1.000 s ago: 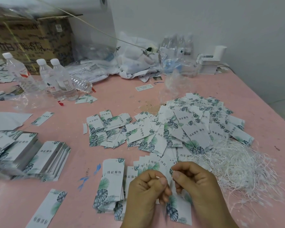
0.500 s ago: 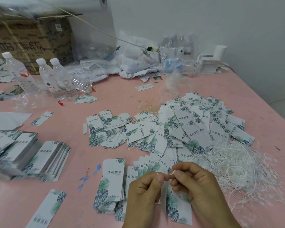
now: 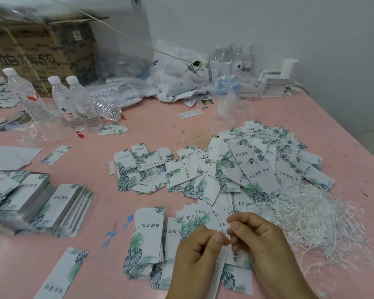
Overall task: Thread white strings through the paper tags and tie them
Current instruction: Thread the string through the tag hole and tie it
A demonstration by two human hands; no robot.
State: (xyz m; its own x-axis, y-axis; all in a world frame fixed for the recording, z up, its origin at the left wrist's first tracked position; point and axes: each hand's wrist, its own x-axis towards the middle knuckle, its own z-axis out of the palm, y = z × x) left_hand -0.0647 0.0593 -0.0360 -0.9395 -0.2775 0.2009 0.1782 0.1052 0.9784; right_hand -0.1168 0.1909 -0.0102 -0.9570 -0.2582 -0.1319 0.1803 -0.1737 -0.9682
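Your left hand (image 3: pixel 200 253) and right hand (image 3: pixel 258 240) both pinch the string (image 3: pixel 220 233) end over a tag (image 3: pixel 221 270), just left of the string pile (image 3: pixel 315 214). String: light, limp, slippery; grip near its tip.

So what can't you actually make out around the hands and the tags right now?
Head view only:
- Whether the string is through the tag's hole: the left hand and right hand cover it.
- The held tag: mostly hidden by both hands.
- Stacked tags at far left: blurred, cut off by the frame edge.
- Small print on the bottle labels: too small.
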